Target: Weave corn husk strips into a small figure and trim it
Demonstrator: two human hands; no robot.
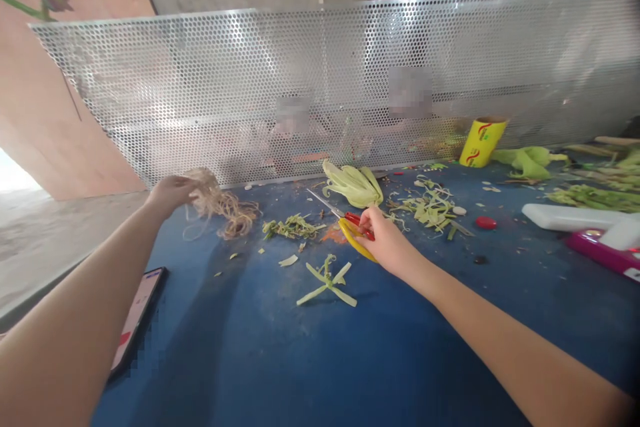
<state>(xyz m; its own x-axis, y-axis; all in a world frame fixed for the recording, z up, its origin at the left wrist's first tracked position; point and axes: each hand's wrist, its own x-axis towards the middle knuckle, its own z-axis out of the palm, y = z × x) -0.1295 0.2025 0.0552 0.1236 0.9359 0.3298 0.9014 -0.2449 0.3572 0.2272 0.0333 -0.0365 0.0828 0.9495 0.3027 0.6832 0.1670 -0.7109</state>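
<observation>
My left hand (173,192) is closed on a tangle of pale corn silk (225,207) at the back left of the blue table (310,360). My right hand (387,243) grips the red and yellow handles of a pair of scissors (350,227), whose blades point back and to the left. A green corn husk (354,185) lies just beyond the scissors. A star-shaped husk stub (327,280) lies in front of my right hand. Shredded husk bits (293,227) lie between my two hands.
A perforated metal screen (320,80) closes off the back of the table. A phone (137,317) lies at the left edge. More husk scraps (430,207), a red cap (486,222), a yellow roll (483,141), a white block (565,217) and a pink box (605,250) sit to the right.
</observation>
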